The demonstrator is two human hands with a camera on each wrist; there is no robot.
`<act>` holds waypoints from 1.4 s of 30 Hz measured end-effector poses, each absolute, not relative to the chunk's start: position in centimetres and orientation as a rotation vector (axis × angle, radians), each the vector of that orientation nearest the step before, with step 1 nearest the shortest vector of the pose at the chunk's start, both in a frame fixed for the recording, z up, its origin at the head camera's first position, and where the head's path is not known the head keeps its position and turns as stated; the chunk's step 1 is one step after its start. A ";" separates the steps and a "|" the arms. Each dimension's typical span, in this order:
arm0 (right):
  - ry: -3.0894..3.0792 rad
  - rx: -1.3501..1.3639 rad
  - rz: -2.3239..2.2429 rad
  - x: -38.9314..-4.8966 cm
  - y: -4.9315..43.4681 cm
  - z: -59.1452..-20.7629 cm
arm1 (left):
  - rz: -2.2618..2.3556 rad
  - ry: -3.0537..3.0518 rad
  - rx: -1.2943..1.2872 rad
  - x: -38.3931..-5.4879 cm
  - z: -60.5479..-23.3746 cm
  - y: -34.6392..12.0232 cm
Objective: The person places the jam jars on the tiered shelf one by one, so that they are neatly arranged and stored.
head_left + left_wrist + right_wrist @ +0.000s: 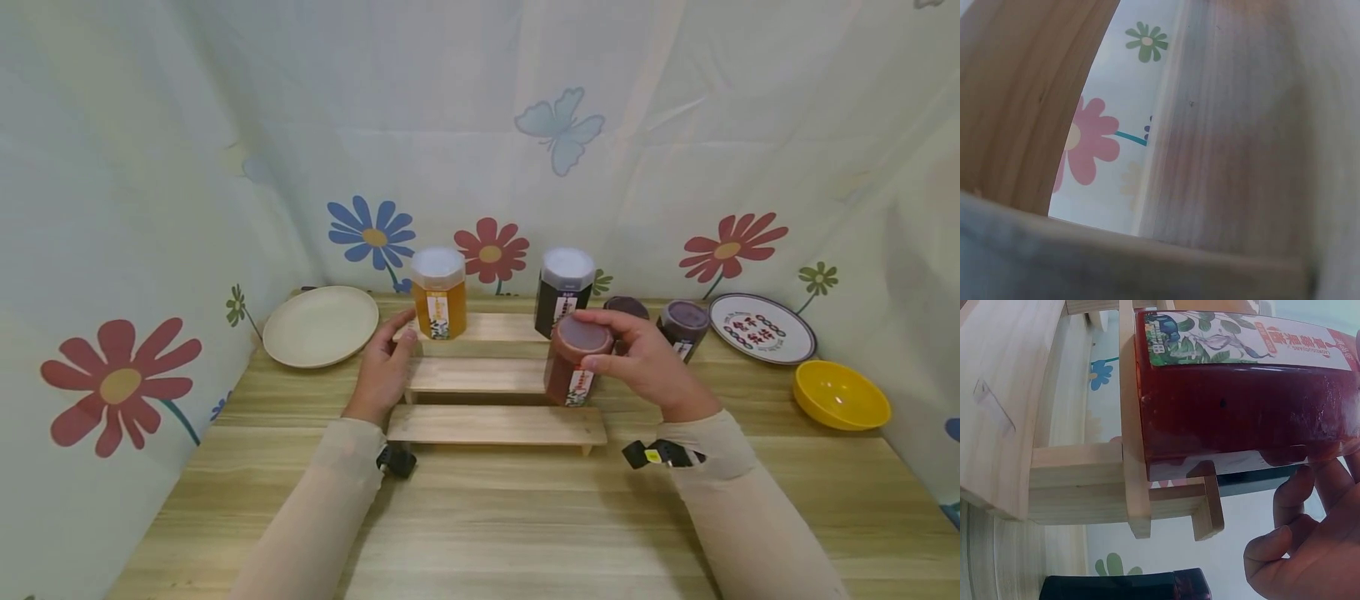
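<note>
A three-step wooden rack (495, 423) stands on the table. My right hand (648, 362) grips a dark red jar (567, 367) near its lid, thumb in front and fingers behind. The jar stands upright with its base right at the middle step; the right wrist view shows its label (1241, 344) from the side. At the rack's left end my left hand (382, 371) holds the top step's edge, beside an amber jar (441, 304). A dark jar (555, 300) with a white lid stands on the top step's right. Close wooden boards (1229, 156) fill the left wrist view.
Two more dark jars with purplish lids, one partly hidden (627, 307) and one beside it (684, 325), stand right of the rack. A cream plate (321, 327) lies at the left, a patterned plate (762, 328) and a yellow bowl (842, 397) at the right. Flowered cloth (450, 125) hangs behind.
</note>
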State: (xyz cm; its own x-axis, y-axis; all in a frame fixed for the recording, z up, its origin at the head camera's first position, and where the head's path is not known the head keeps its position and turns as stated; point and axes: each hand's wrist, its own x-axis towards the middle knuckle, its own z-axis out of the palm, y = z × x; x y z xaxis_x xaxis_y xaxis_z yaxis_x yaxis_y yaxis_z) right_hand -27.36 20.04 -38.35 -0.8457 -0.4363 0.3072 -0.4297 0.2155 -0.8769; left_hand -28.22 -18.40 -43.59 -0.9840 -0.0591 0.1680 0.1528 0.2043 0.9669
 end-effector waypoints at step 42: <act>2.416 -0.841 -1.720 -27.7 18.2 -38.2 | -1.828 -2.259 -0.176 -30.1 -46.7 -19.4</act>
State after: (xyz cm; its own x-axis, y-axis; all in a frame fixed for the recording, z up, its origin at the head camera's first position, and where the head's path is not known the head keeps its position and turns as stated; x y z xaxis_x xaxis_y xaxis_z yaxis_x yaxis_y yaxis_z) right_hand -27.71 18.18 -38.19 -0.8494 -0.4605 0.2579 -0.3944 0.2290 -0.8899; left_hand -30.14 -19.41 -46.70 -0.9663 -0.0513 0.2522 0.2360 0.2149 0.9477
